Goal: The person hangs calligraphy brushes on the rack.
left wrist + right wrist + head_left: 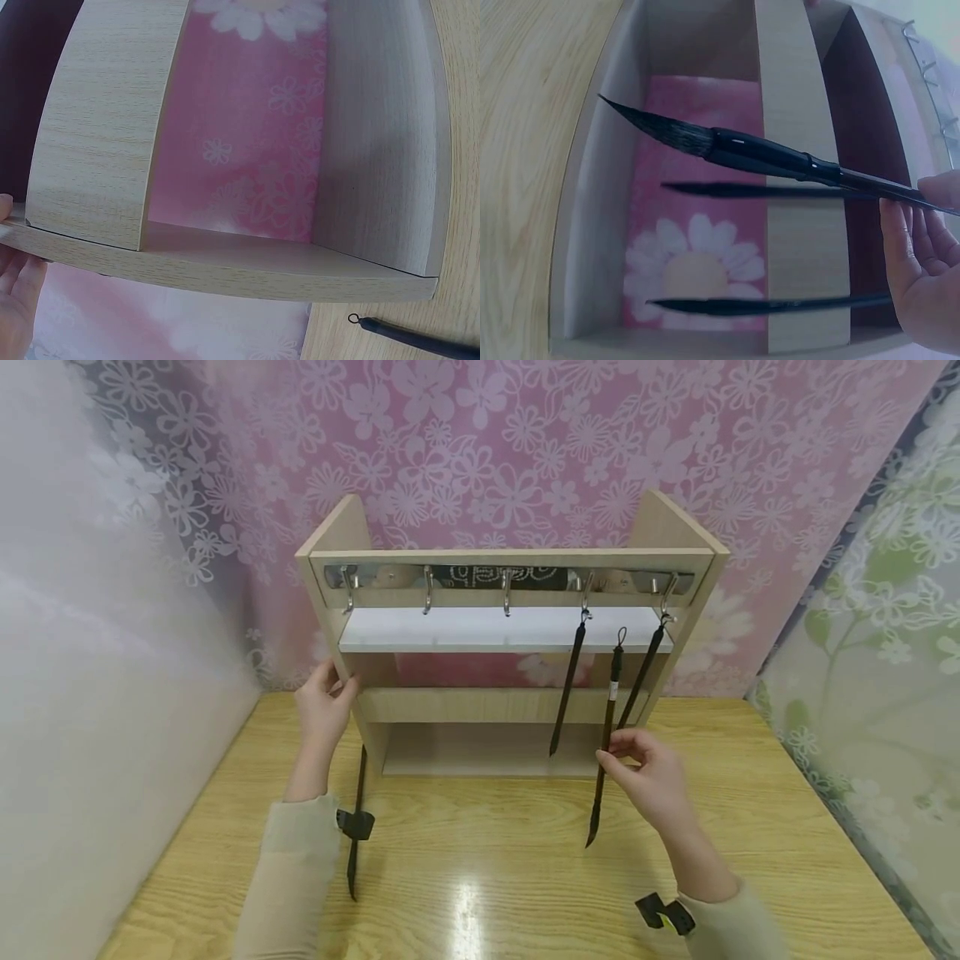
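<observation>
My right hand (651,777) pinches a dark calligraphy brush (611,702) by its handle, between thumb and fingers. Its cord loop is at the top, below the hook rail, and its dark bristle tip (667,131) points down. Two similar brushes, a hanging brush (567,693) and another brush (642,672), hang by their loops from the two rightmost hooks, bristles down. My left hand (324,706) grips the left side panel (247,274) of the small wooden shelf, thumb and fingers on opposite faces.
The metal hook rail (390,578) runs across the shelf's top front; its other hooks carry nothing. A further brush (360,785) lies on the wooden table (465,843) by the left forearm, its loop near the shelf's foot. Floral cloth (495,460) stands behind.
</observation>
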A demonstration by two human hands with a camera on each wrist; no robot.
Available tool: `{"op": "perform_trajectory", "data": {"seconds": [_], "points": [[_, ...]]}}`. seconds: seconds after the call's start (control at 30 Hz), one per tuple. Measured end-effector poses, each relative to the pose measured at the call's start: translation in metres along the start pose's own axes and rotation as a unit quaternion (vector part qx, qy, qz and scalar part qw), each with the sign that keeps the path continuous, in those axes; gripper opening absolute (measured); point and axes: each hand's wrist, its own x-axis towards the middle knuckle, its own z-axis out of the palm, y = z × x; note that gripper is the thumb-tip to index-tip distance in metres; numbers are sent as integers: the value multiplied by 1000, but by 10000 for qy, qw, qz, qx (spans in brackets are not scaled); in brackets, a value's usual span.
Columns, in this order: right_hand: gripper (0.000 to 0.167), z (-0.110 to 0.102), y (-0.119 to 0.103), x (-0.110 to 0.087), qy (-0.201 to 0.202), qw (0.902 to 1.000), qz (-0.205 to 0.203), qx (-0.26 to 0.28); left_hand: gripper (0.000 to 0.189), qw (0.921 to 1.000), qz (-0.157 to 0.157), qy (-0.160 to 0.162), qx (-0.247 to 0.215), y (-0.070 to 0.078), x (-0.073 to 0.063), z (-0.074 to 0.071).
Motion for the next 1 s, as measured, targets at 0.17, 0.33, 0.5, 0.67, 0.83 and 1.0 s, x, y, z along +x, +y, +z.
{"op": "perform_trajectory", "data": {"seconds": [0.17, 0.33, 0.5, 0.67, 0.83, 1.0], "points": [[16, 9, -7, 3, -186, 9997, -86, 152, 29, 10000, 36, 2, 9, -1, 0, 0], [16, 18, -12, 5, -265, 9995, -172, 75, 29, 10000, 58, -2, 58, -1, 0, 0], [16, 25, -20, 7, -285, 9992, -221, 156, 28, 9999, 102, -3, 36, -2, 0, 0], [17, 33, -28, 10, -478, 9981, -87, 369, 28, 9999, 166, 2, 11, 0, -1, -1], [17, 41, -36, 15, -695, 9965, -119, 455, 28, 9998, 197, 11, 9, 0, -2, 0], [15, 49, -40, 19, -813, 9950, -257, 512, 28, 9998, 178, 34, 112, -1, -1, 0]]}}
